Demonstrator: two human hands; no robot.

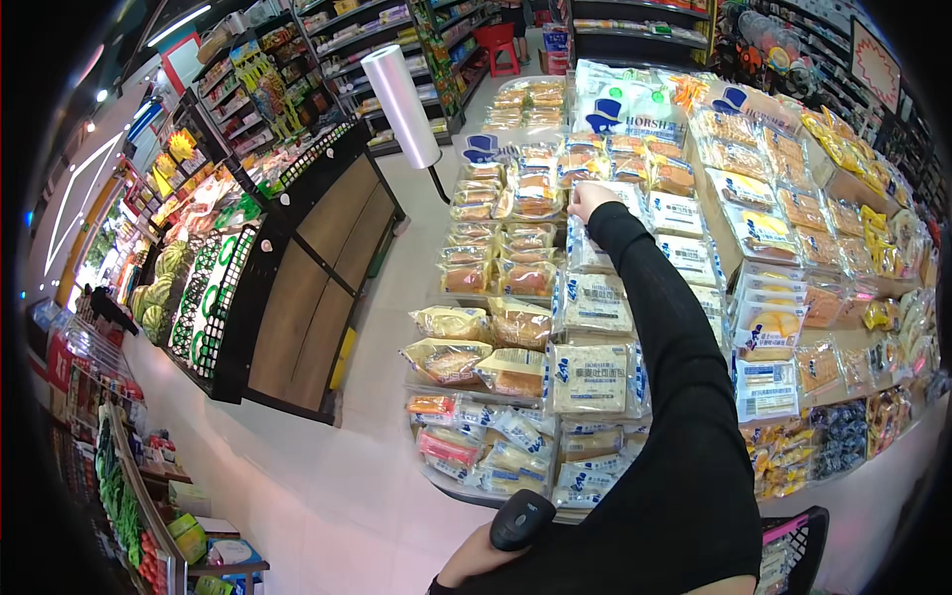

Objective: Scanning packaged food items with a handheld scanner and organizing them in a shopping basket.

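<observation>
My left hand (480, 559), at the bottom centre, is wrapped around a black handheld barcode scanner (523, 519). With the black-sleeved arm stretched forward over the display, my right hand (592, 199) is at a row of packaged sliced toast (595, 249). Its fingers are curled; whether they grip a package is hidden. Bagged bread rolls (526, 256) lie left of that hand, and more white toast packs (675, 213) lie to its right. Nearer to me is a larger toast pack (591, 378) in clear wrapping, with small wrapped breads (513, 454) to its lower left.
A tilted roll of clear bags (401, 104) stands on a black holder behind the display. Left, across a tiled aisle (372, 320), is a wood-panelled produce stand (297, 312) with watermelons (156, 297). A black basket (796, 550) is at the lower right; a red stool (498, 48) stands at the back.
</observation>
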